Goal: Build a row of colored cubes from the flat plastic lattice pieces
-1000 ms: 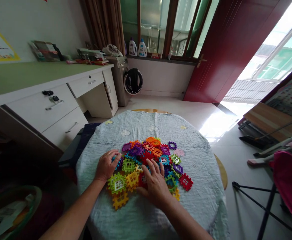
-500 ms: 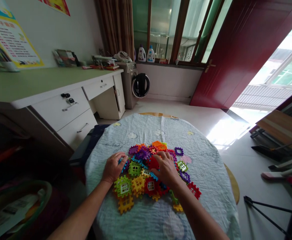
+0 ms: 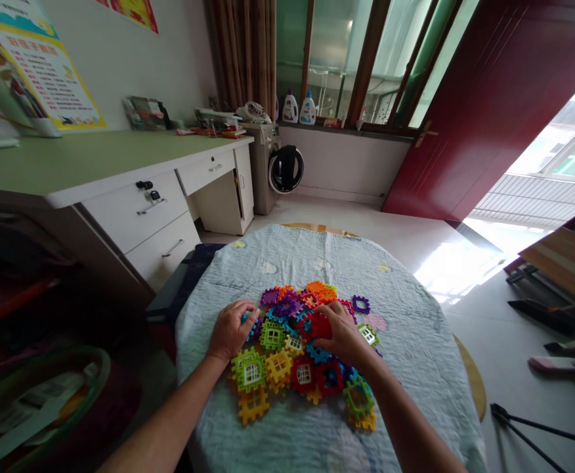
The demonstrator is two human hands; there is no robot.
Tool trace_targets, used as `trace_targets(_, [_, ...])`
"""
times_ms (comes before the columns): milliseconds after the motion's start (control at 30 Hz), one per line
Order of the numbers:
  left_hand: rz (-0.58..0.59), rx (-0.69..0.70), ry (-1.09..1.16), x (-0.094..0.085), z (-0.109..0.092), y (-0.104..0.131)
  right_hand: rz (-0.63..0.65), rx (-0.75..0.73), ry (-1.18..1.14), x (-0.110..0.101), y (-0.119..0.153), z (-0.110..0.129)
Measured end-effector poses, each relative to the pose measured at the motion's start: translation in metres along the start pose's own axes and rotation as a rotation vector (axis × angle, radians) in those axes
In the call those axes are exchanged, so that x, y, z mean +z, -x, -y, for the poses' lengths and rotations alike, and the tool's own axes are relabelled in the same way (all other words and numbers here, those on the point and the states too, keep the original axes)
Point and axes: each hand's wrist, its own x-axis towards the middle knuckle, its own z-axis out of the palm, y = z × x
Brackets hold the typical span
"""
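Observation:
Interlocking plastic building pieces with notched edges lie heaped on a cloth-covered table. My right hand (image 3: 342, 334) is over the right side of the heap, thumb and fingers closed on a red piece (image 3: 321, 326). At the heap's left edge rests my left hand (image 3: 232, 330), its fingers curved and apart beside blue and purple pieces (image 3: 255, 328); its fingertips are partly hidden. Between the hands lie a green window piece (image 3: 272, 335) and a purple piece (image 3: 287, 305). Closer to me are a yellow window piece (image 3: 278, 369) and a light-green window piece (image 3: 249, 372).
A pale blue patterned cloth (image 3: 415, 368) covers the round table. A purple frame piece (image 3: 361, 304) sits apart at the heap's far right. To the left stands a desk with drawers (image 3: 140, 217). A bin (image 3: 95, 387) is on the floor at lower left.
My right hand has shifted slightly, with the red piece at its fingertips. More pieces at the near right are uncovered. My left hand stays at the heap's edge. The whole view has shifted a little.

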Motion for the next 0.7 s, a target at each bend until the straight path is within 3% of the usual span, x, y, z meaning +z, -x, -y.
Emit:
trace_targets(167, [0.007,0.001,-0.004,0.001,0.0,0.0,0.0,-0.072,0.045,-0.016,-0.014,0.004])
trace_targets(433, [0.005,0.003,-0.003,0.0,0.0,0.0,0.181,-0.185,0.238,-0.002,-0.011,0.021])
trace_targets(700, [0.003,0.008,-0.006,0.0,0.001,0.0,0.159,-0.28,0.338,0.001,-0.013,0.023])
